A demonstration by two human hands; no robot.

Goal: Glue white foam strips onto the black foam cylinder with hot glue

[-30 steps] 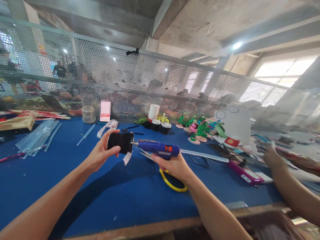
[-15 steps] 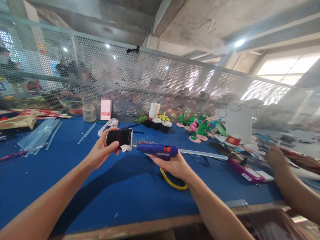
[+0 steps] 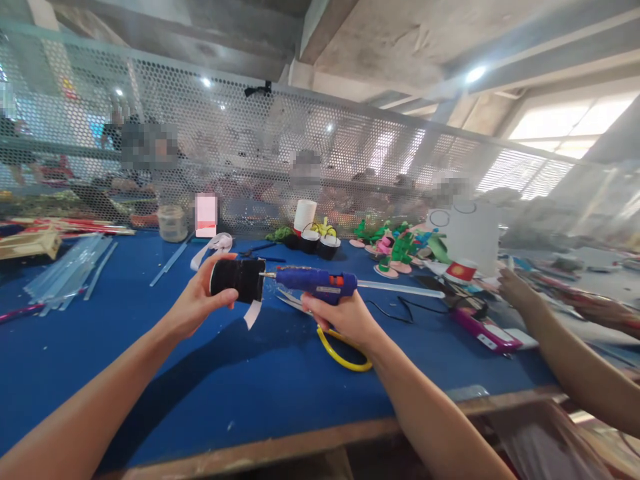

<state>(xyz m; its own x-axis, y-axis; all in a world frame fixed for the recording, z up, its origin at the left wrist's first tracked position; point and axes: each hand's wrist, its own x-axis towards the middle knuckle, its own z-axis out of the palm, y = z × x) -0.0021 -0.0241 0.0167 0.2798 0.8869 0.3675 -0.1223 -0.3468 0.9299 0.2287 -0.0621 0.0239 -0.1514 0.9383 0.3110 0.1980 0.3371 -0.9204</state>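
Note:
My left hand (image 3: 203, 297) is closed around a black cylinder (image 3: 239, 280), held on its side above the blue table. A short pale strip (image 3: 253, 315) hangs from the cylinder's lower right edge. My right hand (image 3: 345, 315) grips a blue hot glue gun (image 3: 315, 280), with a long clear glue stick (image 3: 400, 289) sticking out of its back. The gun's metal nozzle is at the cylinder's right end; whether it touches, I cannot tell. Beneath the gun lie scissors with yellow handles (image 3: 345, 363), partly hidden by my right hand.
Clear glue sticks (image 3: 73, 270) lie at left near a glass jar (image 3: 171, 223). Behind my hands are a white ribbon roll (image 3: 219, 244) and small black-and-white buckets (image 3: 329, 247). Green figures (image 3: 401, 252) stand at back right. A magenta power strip (image 3: 485, 332) and a co-worker's arm (image 3: 565, 353) are at right.
The cylinder has turned slightly, and its pale strip now hangs lower. The glue gun's nozzle has moved up along the cylinder's right end. The co-worker's hand has shifted left.

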